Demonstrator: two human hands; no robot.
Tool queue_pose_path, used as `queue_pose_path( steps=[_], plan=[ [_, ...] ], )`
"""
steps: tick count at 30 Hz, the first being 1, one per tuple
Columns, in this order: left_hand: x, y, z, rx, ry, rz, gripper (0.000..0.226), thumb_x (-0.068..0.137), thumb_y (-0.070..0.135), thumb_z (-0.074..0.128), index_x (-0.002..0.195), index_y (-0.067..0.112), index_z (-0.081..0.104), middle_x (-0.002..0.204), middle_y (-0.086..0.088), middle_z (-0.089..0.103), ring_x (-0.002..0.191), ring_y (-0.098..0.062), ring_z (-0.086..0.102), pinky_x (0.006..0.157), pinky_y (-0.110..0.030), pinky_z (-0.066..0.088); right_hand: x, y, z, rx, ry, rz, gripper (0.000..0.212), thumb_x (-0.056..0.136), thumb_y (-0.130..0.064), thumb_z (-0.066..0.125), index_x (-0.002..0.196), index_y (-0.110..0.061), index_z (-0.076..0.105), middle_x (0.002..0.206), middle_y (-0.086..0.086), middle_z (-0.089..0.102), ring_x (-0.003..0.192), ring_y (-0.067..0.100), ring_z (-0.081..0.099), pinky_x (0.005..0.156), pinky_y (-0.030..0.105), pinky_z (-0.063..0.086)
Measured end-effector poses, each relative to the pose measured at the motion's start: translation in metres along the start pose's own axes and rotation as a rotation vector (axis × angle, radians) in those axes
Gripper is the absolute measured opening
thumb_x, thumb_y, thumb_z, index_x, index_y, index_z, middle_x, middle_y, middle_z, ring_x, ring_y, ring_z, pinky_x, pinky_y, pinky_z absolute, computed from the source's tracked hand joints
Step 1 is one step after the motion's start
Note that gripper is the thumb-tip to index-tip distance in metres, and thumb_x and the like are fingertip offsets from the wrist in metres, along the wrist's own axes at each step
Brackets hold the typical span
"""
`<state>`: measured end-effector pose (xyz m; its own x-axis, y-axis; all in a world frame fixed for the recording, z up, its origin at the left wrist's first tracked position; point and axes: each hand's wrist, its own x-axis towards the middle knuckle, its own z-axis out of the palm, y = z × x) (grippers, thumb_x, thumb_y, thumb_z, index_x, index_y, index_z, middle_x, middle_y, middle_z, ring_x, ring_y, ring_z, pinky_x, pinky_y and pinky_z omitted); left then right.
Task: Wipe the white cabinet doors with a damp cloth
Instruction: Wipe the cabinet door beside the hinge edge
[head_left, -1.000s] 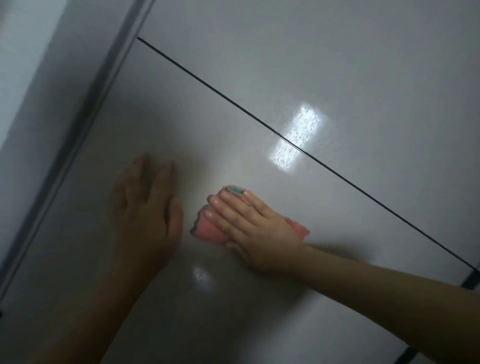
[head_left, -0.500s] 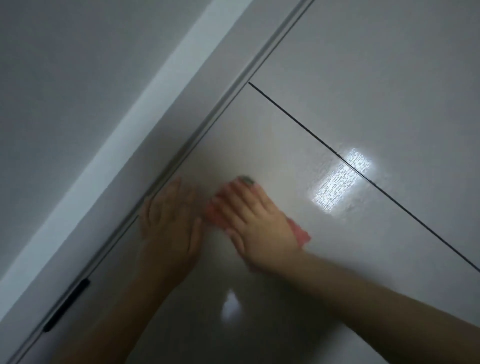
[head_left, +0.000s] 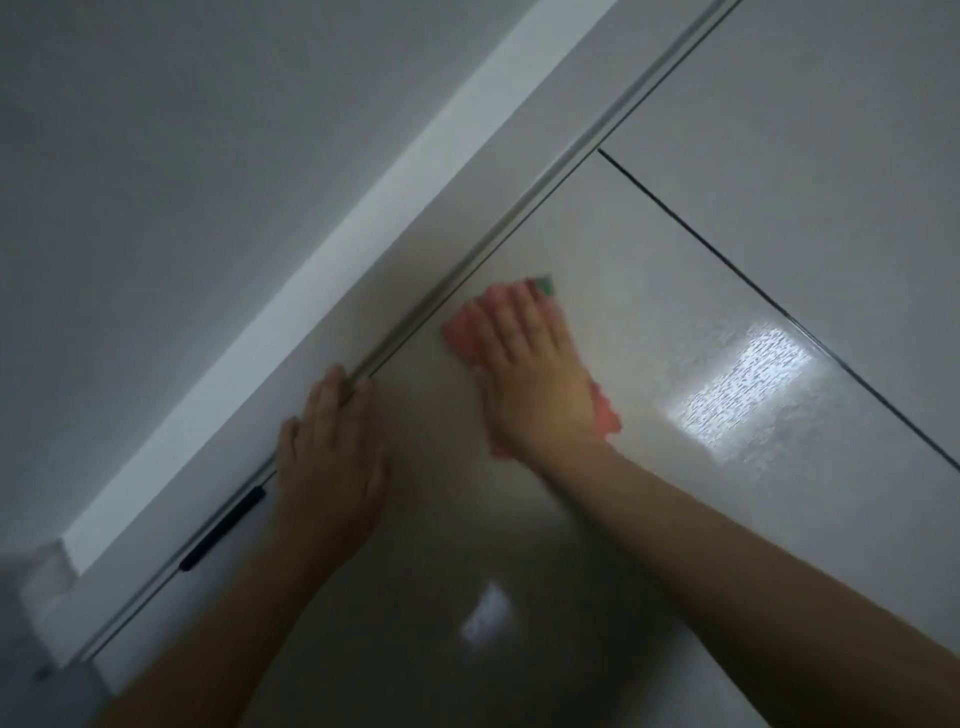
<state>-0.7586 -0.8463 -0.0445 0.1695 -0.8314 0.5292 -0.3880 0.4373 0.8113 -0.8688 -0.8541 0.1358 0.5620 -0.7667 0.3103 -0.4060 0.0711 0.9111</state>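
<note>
Your right hand (head_left: 524, 364) lies flat, fingers straight, pressing the pink cloth (head_left: 462, 335) against the door (head_left: 649, 519) near its upper left corner, so the whole palm spreads pressure for wiping. Your left hand (head_left: 330, 457) is spread open, holding nothing, fingertips reaching the door's edge, likely bracing the panel against your push. A dark handle (head_left: 223, 527) sits just below it.

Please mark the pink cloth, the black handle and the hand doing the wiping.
pink cloth (head_left: 460, 332): head view, on the bare edge left of the fingers.
black handle (head_left: 223, 527): head view, on the middle of the dark bar.
right hand (head_left: 530, 374): head view, on the back of the hand, pressing the cloth flat.
</note>
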Motion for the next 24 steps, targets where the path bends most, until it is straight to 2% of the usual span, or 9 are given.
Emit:
queue_pose_path(
  steps=[3,6,8,10,13,15,18,20,24],
  plan=[
    [-0.014,-0.016,0.003,0.048,-0.072,-0.087,0.065,0.096,0.032,0.037,0.153,0.014,0.012,0.16,-0.008,0.004,0.147,-0.024,0.008,0.115,-0.049,0.008,-0.058,-0.063,0.012,0.015,-0.169,-0.36,0.056,0.095,-0.032,0.035,0.148,-0.015,0.031,0.153,0.007,0.031,0.143,0.028,0.023,0.117,0.046,0.004],
    [-0.033,-0.028,0.003,0.047,-0.128,-0.122,0.073,0.095,0.028,0.046,0.153,0.018,0.002,0.161,-0.003,-0.005,0.147,-0.02,0.0,0.116,-0.046,0.004,-0.099,-0.055,0.002,0.033,-0.26,-0.461,0.055,0.086,-0.032,0.035,0.137,-0.018,0.051,0.14,0.002,0.051,0.132,0.022,0.045,0.113,0.042,0.027],
    [-0.04,-0.037,-0.002,0.056,-0.121,-0.118,0.075,0.095,0.029,0.046,0.153,0.018,-0.001,0.161,-0.003,-0.005,0.147,-0.022,-0.001,0.116,-0.049,0.005,-0.097,-0.027,-0.004,0.015,-0.192,-0.369,0.053,0.089,-0.032,0.042,0.139,-0.016,0.048,0.144,0.006,0.046,0.135,0.025,0.04,0.115,0.042,0.025],
    [-0.04,-0.041,-0.006,0.034,-0.076,-0.114,0.073,0.096,0.03,0.045,0.153,0.017,0.001,0.161,-0.005,0.0,0.147,-0.026,0.003,0.116,-0.052,0.008,-0.08,0.007,-0.009,-0.01,-0.105,-0.195,0.056,0.094,-0.031,0.044,0.145,-0.011,0.036,0.151,0.01,0.034,0.141,0.029,0.028,0.117,0.043,0.013],
    [-0.034,-0.044,-0.009,-0.017,-0.022,-0.153,0.071,0.094,0.034,0.041,0.153,0.017,0.006,0.16,-0.01,0.005,0.146,-0.029,0.008,0.115,-0.055,0.013,-0.047,0.022,-0.018,0.023,-0.034,0.069,0.058,0.098,-0.032,0.026,0.15,-0.008,0.02,0.157,0.014,0.018,0.146,0.031,0.011,0.119,0.042,-0.001],
    [-0.034,-0.047,-0.006,-0.034,-0.024,-0.172,0.07,0.092,0.037,0.035,0.153,0.017,0.006,0.16,-0.01,0.006,0.146,-0.027,0.009,0.116,-0.054,0.014,-0.036,-0.008,-0.007,0.054,0.019,0.115,0.058,0.099,-0.033,0.022,0.151,-0.007,0.016,0.157,0.015,0.014,0.146,0.031,0.006,0.119,0.043,-0.005],
    [-0.033,-0.055,0.002,-0.013,-0.021,-0.161,0.065,0.098,0.03,0.04,0.153,0.016,0.007,0.16,-0.009,0.005,0.147,-0.026,0.008,0.116,-0.054,0.015,-0.057,-0.086,0.026,0.063,-0.016,-0.161,0.055,0.099,-0.03,0.03,0.15,-0.009,0.022,0.156,0.012,0.023,0.145,0.033,0.014,0.118,0.047,-0.004],
    [-0.035,-0.059,0.004,0.002,-0.033,-0.155,0.067,0.097,0.027,0.041,0.153,0.015,0.006,0.16,-0.008,0.004,0.147,-0.024,0.007,0.116,-0.053,0.013,-0.097,-0.133,0.041,0.02,-0.058,-0.403,0.054,0.094,-0.027,0.03,0.146,-0.013,0.034,0.151,0.008,0.035,0.141,0.029,0.028,0.116,0.046,0.008],
    [-0.059,-0.063,0.013,0.018,-0.108,-0.182,0.072,0.096,0.026,0.043,0.152,0.015,0.0,0.161,-0.005,-0.001,0.147,-0.023,0.003,0.117,-0.05,0.01,-0.168,-0.154,0.043,-0.01,-0.383,-0.717,0.058,0.093,-0.026,0.027,0.149,-0.012,0.025,0.154,0.006,0.03,0.142,0.025,0.026,0.115,0.044,0.004]
  ],
)
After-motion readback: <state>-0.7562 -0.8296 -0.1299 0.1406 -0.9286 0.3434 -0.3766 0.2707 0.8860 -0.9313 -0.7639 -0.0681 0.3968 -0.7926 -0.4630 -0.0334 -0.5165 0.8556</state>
